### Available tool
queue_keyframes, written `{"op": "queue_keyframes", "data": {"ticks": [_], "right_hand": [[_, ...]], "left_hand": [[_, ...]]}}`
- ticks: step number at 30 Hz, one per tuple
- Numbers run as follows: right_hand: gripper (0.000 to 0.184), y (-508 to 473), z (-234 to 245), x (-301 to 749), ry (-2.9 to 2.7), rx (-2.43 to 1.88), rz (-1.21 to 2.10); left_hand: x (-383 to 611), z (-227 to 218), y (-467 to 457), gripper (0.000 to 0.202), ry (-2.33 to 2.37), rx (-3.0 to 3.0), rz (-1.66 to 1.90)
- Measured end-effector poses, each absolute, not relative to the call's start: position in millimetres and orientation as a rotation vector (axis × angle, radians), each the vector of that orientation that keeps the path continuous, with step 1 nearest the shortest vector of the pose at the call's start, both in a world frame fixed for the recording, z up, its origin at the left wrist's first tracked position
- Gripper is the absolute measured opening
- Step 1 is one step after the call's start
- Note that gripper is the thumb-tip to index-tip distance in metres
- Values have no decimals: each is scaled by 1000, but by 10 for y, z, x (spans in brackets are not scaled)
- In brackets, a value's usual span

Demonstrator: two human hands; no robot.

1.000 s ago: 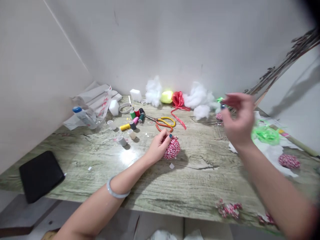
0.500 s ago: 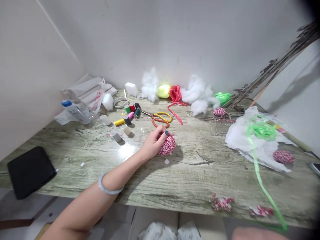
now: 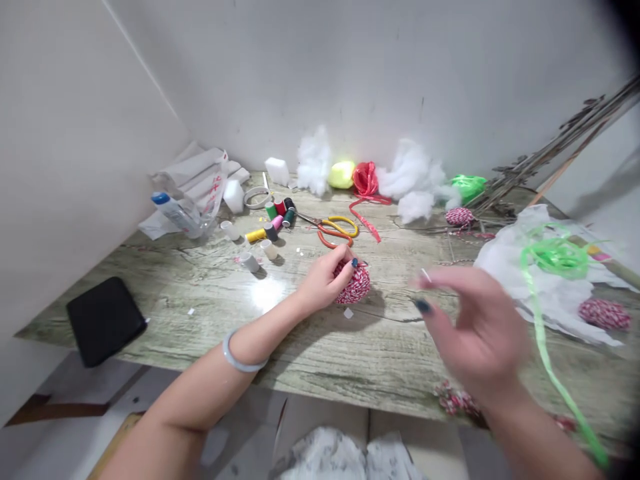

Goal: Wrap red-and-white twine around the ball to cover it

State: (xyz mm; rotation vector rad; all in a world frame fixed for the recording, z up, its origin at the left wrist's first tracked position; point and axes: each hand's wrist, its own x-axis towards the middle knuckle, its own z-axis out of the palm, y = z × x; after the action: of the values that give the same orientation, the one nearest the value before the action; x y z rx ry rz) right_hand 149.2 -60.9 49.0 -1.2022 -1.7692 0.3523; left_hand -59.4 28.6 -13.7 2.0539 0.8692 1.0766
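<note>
My left hand point(image 3: 325, 280) rests on the wooden table point(image 3: 210, 300) with its fingers curled around a red-and-white twine ball point(image 3: 356, 285). My right hand point(image 3: 475, 333) hovers blurred above the table's front right, to the right of that ball. Its fingers pinch a small thin white piece point(image 3: 426, 275) at the tips. A bracelet point(image 3: 237, 357) sits on my left wrist.
Orange-and-yellow scissors point(image 3: 335, 230), thread spools point(image 3: 275, 220), white stuffing point(image 3: 415, 183), a red ribbon point(image 3: 367, 190) and a glue bottle point(image 3: 173, 212) lie toward the back. A black pouch point(image 3: 105, 320) sits front left. Green ribbon point(image 3: 550, 267) and another twine ball point(image 3: 603, 313) lie on white paper at right; dry twigs point(image 3: 550, 157) lean there.
My right hand, out of view half a second ago, has come in over the table's front right, pinching a small white piece. The left hand stays on the twine ball.
</note>
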Motion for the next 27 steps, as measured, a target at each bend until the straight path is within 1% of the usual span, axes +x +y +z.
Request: {"op": "queue_keyframes", "data": {"ticks": [4, 6, 9, 12, 17, 19, 23, 25, 27], "right_hand": [[16, -238, 332, 1404, -1907, -1344, 708], [9, -119, 264, 1387, -1986, -1338, 777], [16, -86, 210, 1383, -2083, -1240, 720], [18, -130, 202, 1404, -2113, -1122, 705], [16, -177, 172, 1457, -2104, -1055, 780], [16, -180, 139, 1465, -2053, -1095, 865], [20, -171, 58, 1444, -1804, -1150, 1149], [22, -168, 17, 1421, -1694, -1120, 1264], [23, -168, -22, 1397, -1631, -1086, 1303]], "left_hand": [[-565, -105, 237, 15, 832, 2168, 1053], [-551, -88, 220, 16, 814, 2208, 1020], [-540, -78, 206, 19, 795, 2235, 962], [-535, -106, 221, 25, 797, 2123, 941], [-513, -218, 288, 52, 751, 1693, 1041], [-497, -249, 294, 58, 705, 1595, 1055], [-478, -258, 262, 59, 617, 1508, 1065], [-483, -243, 246, 56, 604, 1511, 1062], [-499, -219, 241, 51, 631, 1537, 1060]]}}
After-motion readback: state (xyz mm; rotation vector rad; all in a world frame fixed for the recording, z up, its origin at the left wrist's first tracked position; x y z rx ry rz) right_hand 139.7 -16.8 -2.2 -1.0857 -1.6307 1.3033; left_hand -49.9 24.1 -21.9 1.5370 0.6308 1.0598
